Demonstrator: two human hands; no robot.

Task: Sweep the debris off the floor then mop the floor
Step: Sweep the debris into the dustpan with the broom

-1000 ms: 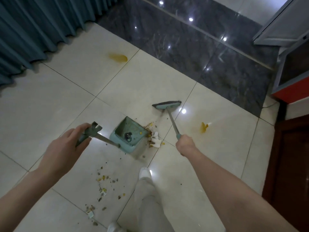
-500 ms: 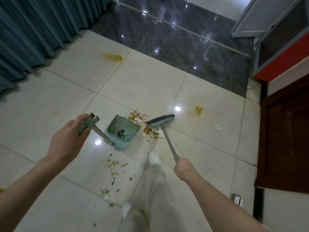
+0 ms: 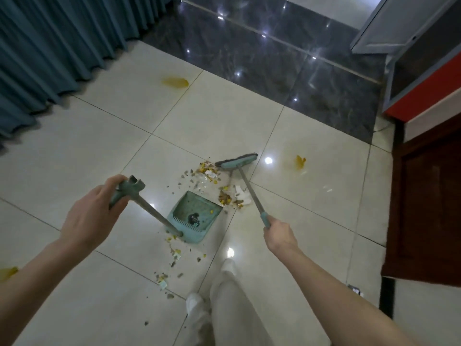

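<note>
My left hand [image 3: 96, 211] grips the top of the long handle of a teal dustpan [image 3: 197, 216], which sits on the pale tiled floor with a little dark debris inside. My right hand [image 3: 280, 237] holds the grip of a teal broom [image 3: 236, 161] whose head rests on the floor beyond the pan's mouth. A pile of yellow, brown and white debris [image 3: 225, 193] lies between the broom head and the pan. More scattered crumbs [image 3: 172, 260] trail on the tile behind the pan, toward my feet.
Yellow spill stains mark the floor at the back left [image 3: 175, 82], right of the broom [image 3: 300, 161] and at the left edge [image 3: 7, 273]. Teal curtains [image 3: 50, 53] hang at left. A dark wooden door [image 3: 426, 208] and red-edged cabinet [image 3: 421, 83] stand at right. My white shoes [image 3: 228, 267] are below the pan.
The broom head has lifted back to the far side of the debris pile. The debris now lies more spread out in front of the pan. The dustpan has barely shifted.
</note>
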